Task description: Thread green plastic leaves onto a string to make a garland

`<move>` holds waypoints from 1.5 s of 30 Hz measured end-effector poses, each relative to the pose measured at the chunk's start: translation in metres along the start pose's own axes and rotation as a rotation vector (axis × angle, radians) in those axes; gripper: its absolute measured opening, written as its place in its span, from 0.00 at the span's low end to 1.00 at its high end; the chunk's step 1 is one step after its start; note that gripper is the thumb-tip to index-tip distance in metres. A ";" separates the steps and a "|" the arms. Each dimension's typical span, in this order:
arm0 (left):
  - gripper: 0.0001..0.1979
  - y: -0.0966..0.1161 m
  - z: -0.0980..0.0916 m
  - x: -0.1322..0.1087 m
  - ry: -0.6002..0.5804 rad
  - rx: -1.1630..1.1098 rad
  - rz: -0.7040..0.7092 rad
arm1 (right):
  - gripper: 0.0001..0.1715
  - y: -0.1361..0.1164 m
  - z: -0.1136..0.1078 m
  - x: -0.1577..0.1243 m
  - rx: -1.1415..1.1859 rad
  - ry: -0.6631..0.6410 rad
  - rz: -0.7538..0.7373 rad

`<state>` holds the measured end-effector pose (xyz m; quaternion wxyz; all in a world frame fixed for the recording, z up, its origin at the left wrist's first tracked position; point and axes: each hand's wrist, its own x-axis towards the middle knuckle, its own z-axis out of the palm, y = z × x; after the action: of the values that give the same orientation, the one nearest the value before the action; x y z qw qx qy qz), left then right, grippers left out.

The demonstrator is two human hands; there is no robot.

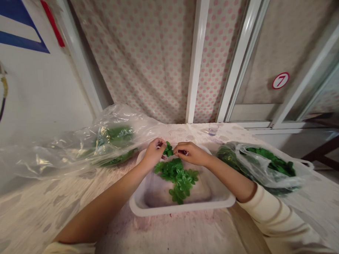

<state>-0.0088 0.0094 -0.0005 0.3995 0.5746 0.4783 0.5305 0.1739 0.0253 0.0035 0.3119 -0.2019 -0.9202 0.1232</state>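
Over the far part of a white tray (186, 208), both my hands are raised close together with a small green artificial leaf piece (168, 149) between them. My left hand (156, 151) pinches its left side with thumb and fingers closed. From the other side, my right hand (190, 153) has its fingers curled and pressed together at the leaf piece's right edge; the exact contact point is too small to make out. Several glossy green leaf pieces (178, 178) lie in a loose pile inside the tray, just below my hands.
A clear plastic bag (114, 140) with green leaf pieces lies left of the tray. To the right stands another clear bag (260, 168), open at the top, with more green leaves. A patterned cloth (63, 204) covers the table, and a dotted curtain (144, 50) hangs behind.
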 end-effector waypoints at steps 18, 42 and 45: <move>0.04 0.002 0.002 -0.006 -0.237 0.113 0.025 | 0.04 0.002 0.002 0.002 -0.013 0.006 0.075; 0.07 0.006 0.003 -0.006 -0.159 0.155 0.010 | 0.10 0.001 0.000 0.000 0.027 0.095 0.165; 0.07 0.005 0.002 -0.005 -0.161 0.154 0.032 | 0.08 -0.001 0.000 0.000 0.019 0.080 0.148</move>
<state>-0.0060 0.0031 0.0032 0.3827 0.6519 0.4746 0.4509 0.1737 0.0241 0.0043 0.3404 -0.2710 -0.8884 0.1464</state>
